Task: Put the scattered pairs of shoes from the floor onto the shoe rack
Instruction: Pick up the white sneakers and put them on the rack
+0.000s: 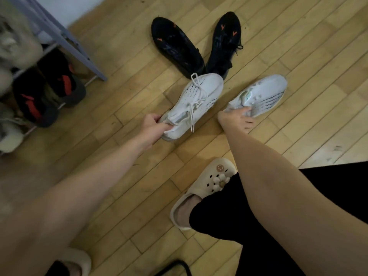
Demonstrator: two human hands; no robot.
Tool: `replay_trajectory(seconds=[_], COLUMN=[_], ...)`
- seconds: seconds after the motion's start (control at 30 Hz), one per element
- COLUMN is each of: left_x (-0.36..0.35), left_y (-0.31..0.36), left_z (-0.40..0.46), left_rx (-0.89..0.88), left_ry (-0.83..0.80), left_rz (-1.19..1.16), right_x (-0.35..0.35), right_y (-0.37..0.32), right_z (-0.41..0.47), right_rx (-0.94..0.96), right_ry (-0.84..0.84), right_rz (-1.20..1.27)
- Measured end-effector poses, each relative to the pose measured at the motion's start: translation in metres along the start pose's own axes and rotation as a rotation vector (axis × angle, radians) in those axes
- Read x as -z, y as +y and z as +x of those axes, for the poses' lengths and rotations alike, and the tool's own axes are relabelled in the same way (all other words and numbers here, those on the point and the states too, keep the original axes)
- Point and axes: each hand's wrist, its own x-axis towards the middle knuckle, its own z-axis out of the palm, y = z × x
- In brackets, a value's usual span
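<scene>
Two white knit sneakers lie on the wooden floor. My left hand grips the heel opening of the left white sneaker, whose laces hang loose. My right hand has its fingers in the collar of the right white sneaker. Beyond them lies a pair of black sneakers with orange marks, one on the left and one on the right, heels close together. The grey shoe rack stands at the left, blurred.
On the rack's lower shelves sit a black-and-red pair and pale shoes. I wear cream clogs: one below the white sneakers, another at the bottom left. A dark object shows at the bottom edge.
</scene>
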Motion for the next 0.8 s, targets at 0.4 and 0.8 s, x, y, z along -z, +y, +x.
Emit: replay_trajectory(seconds=[0.4,0.8], left_x=[0.102,0.257], left_y=[-0.019,-0.036], left_z=[-0.097,-0.233], left_rx=[0.009,-0.139], left_ry=[0.122,0.283], left_rz=[-0.294,-0.493], right_x=[0.018,0.05], right_y=[-0.046,-0.072], right_z=[-0.115,-0.33], right_rx=[-0.03,0.566], right_ry=[-0.366,-0.541], right_rz=[0.357,0.124])
